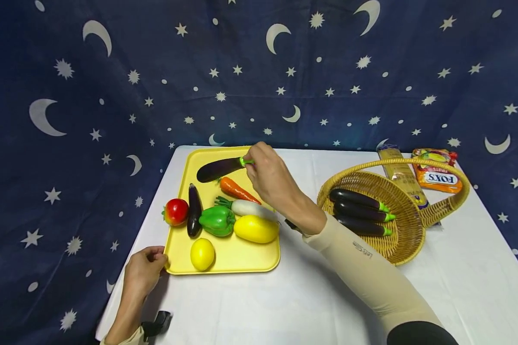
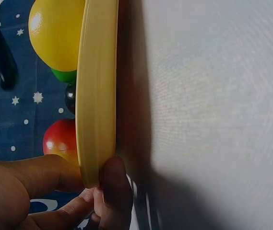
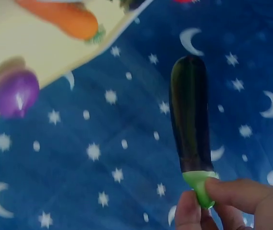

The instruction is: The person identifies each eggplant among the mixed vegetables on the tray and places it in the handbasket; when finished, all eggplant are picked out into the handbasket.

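Note:
My right hand (image 1: 269, 175) pinches a dark purple eggplant (image 1: 219, 169) by its green stem, above the back of a yellow tray (image 1: 237, 262). In the right wrist view that eggplant (image 3: 191, 115) hangs apart from the tray, thumb and fingers on its stem. At the tray's near left corner, my left hand (image 1: 143, 269) grips the rim between thumb and fingers. On the tray are another eggplant (image 1: 194, 211), a carrot (image 1: 240, 190), a white radish (image 1: 250, 208), a green bell pepper (image 1: 217, 221), a long yellow fruit (image 1: 256, 229) and a lemon (image 1: 202, 254).
A red round fruit (image 1: 175, 212) is at the tray's left rim. A purple onion (image 3: 16, 93) shows in the right wrist view. To the right, a wicker basket (image 1: 407, 239) with a tall handle holds three eggplants (image 1: 362, 213). Behind it lie a Fox's packet (image 1: 436, 175) and a long packet (image 1: 403, 175).

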The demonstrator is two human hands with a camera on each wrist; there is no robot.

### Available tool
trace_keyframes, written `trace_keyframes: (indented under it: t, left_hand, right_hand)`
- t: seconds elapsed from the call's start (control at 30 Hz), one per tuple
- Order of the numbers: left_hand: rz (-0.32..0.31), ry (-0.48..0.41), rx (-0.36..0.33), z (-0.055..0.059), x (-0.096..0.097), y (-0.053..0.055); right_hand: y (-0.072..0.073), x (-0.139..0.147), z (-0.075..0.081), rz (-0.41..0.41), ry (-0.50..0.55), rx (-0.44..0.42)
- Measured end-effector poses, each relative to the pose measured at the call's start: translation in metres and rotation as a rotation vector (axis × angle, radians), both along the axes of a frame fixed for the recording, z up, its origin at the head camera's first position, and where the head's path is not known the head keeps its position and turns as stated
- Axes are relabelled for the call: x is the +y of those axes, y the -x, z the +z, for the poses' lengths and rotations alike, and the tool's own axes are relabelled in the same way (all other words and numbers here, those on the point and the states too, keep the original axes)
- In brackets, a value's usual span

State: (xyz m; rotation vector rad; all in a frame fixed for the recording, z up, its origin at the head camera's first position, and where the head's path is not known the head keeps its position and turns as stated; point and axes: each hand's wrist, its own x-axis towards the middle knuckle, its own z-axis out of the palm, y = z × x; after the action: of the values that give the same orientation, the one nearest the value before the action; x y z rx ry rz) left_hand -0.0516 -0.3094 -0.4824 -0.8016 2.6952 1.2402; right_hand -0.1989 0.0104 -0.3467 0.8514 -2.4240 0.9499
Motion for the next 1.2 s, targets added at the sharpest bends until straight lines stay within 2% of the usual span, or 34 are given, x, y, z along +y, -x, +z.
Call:
trace_keyframes:
  t: [0.17, 0.5, 0.7, 0.77, 0.9, 1.07, 1.2]
  left_hand:
    - [-0.004, -0.006, 0.003, -0.001, 0.0, 0.0]
    - [0.01, 0.034, -0.008, -0.001, -0.001, -0.003]
    - [-0.013, 0.029, -0.01, 0.001, 0.0, 0.0]
    - [-0.027, 0.046, -0.005, 0.002, -0.001, 0.001]
    - [-0.03, 0.088, -0.009, 0.003, -0.002, 0.0]
    - [-0.039, 0.09, -0.012, 0.002, -0.001, -0.001]
    - [-0.045, 0.084, -0.023, 0.0, 0.001, 0.0]
  right_hand:
    - [-0.021, 0.046, 0.013, -0.021, 0.074, 0.032]
    - [-0.072, 0.149, 0.023, -0.069, 0.135, 0.072]
    - [-0.107, 0.216, 0.025, -0.171, 0.226, -0.028]
    - [-0.117, 0.234, 0.021, -0.197, 0.264, -0.059]
    - [-0.128, 0.256, 0.013, -0.255, 0.259, -0.097]
    - [-0.131, 0.274, 0.0, -0.337, 0.206, -0.11]
    - [-0.131, 0.29, -0.019, -0.38, 0.197, -0.173]
